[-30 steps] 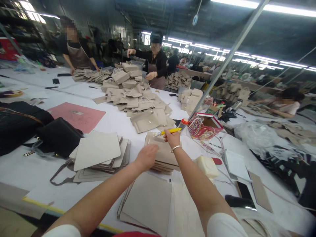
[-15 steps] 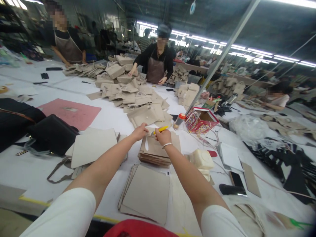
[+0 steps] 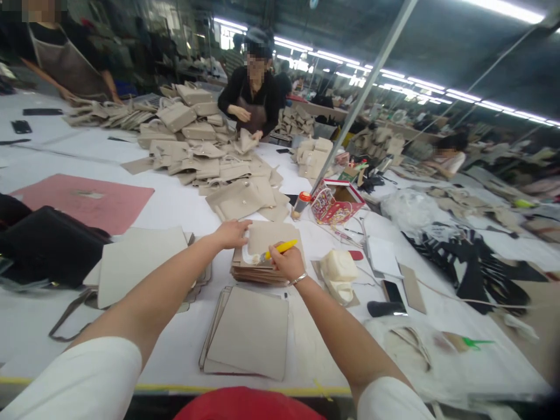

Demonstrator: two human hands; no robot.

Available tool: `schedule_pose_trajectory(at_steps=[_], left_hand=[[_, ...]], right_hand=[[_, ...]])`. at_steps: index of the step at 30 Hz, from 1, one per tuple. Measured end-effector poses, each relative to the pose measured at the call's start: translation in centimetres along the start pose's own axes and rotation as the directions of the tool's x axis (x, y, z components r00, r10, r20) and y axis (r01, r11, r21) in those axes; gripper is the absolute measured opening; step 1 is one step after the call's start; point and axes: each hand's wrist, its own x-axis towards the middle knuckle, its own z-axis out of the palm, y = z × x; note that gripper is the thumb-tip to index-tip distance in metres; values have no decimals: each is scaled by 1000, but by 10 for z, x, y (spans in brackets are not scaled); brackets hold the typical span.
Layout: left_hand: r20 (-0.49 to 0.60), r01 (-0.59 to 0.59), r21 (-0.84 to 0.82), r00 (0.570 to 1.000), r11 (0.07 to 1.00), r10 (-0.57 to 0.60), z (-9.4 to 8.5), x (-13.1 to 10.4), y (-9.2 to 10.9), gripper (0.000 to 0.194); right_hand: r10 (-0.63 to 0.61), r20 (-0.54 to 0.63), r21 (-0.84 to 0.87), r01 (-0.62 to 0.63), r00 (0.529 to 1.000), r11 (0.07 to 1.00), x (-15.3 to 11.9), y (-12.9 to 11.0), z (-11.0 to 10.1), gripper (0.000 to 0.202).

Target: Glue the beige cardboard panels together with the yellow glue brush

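Note:
A stack of beige panels (image 3: pixel 271 233) lies in front of me, with a wet white streak along the left part of its top piece. My right hand (image 3: pixel 287 262) is closed round a brush with a yellow handle (image 3: pixel 286 246), its bristles on the streak near the stack's front edge. At the stack's left edge rests my left hand (image 3: pixel 234 234), fingers apart and holding nothing. Nearer me is a second pile of beige panels (image 3: pixel 251 332), and a third pile (image 3: pixel 140 256) lies left, partly behind my left forearm.
A cream container (image 3: pixel 339 267) stands right of the stack, with a phone (image 3: pixel 392 294) beyond it. Behind are a red-lidded jar (image 3: pixel 301 204), a patterned red box (image 3: pixel 336 201) and heaped beige bags (image 3: pixel 196 146). Two people stand across the table; a slanted pole rises behind the jar.
The brush has moved toward the stack's front edge, and the white streak is longer. My left hand's fingers have spread at the left edge. The person opposite now holds a beige piece. The view has shifted right.

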Motion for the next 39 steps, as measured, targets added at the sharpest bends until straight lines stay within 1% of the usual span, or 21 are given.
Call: schedule_pose_trajectory(at_steps=[3,5,7,9,10,13,15,17,18,20,24,25,27,29,30,31,32,34,35,37,39], left_hand=[[26,2,64,1000,998,-4,1,-4,2,71],[30,12,78,999,997,-15,1,-4,3,71],[31,9,90,999,996,-12,2,-3,4,72],[30,5,100,1000,995,-8,1,-2,5,73],[33,8,103,999,995,-11,0,-2,6,73],[52,20,105,998,994,-25,-2,0,11,71],[74,16,115,997,993,-25,-4,0,13,62],[90,6,132,996,991,-18,-5,-1,16,52],[92,2,139,996,990,-15,-4,-1,16,49],[84,-3,147,996,989,-10,-3,-1,17,47],[79,12,138,997,990,-23,-3,2,18,47],[85,17,124,996,992,-28,-4,2,17,46],[83,2,57,996,998,-6,-9,0,16,49],[51,-68,-31,996,997,70,-14,-9,13,57],[20,-120,-64,992,991,121,-14,-15,12,62],[18,-166,-72,986,984,167,-13,-23,10,69],[39,-198,-57,979,978,201,-9,-30,9,78],[55,-260,10,964,966,259,2,-41,7,93],[40,-287,49,958,957,285,7,-44,7,95],[26,-328,110,945,938,327,15,-45,9,93],[25,-352,130,936,927,352,15,-42,11,88]], right_hand=[[75,-91,-44,-79,993,996,-9,23,-38,26],[116,-177,-63,-129,977,990,-15,40,-67,26],[129,-258,-66,-150,958,986,-18,52,-92,28],[106,-317,-56,-130,943,990,-13,56,-107,30],[88,-340,-38,-107,936,994,-7,56,-110,30],[69,-402,46,-55,913,997,21,47,-103,32],[83,-407,55,-67,909,996,38,41,-94,33],[96,-391,11,-100,915,995,45,41,-87,34],[101,-380,-16,-115,920,993,43,42,-85,34],[114,-349,-55,-142,930,988,27,47,-85,33],[133,-271,-52,-153,953,987,-28,48,-95,29],[133,-270,-28,-146,954,989,-40,46,-98,29],[126,-311,50,-117,942,992,-57,39,-104,33],[96,-360,136,-49,928,989,-63,37,-111,41],[69,-372,162,-9,926,987,-61,38,-113,45],[32,-365,166,31,930,986,-57,42,-116,47],[-7,-343,145,61,939,988,-51,48,-117,47],[-66,-265,61,85,962,994,-33,63,-116,39],[-77,-229,12,82,970,997,-24,70,-114,33],[-69,-176,-78,56,982,995,-5,82,-105,22],[-42,-161,-151,17,986,988,8,88,-95,16]])
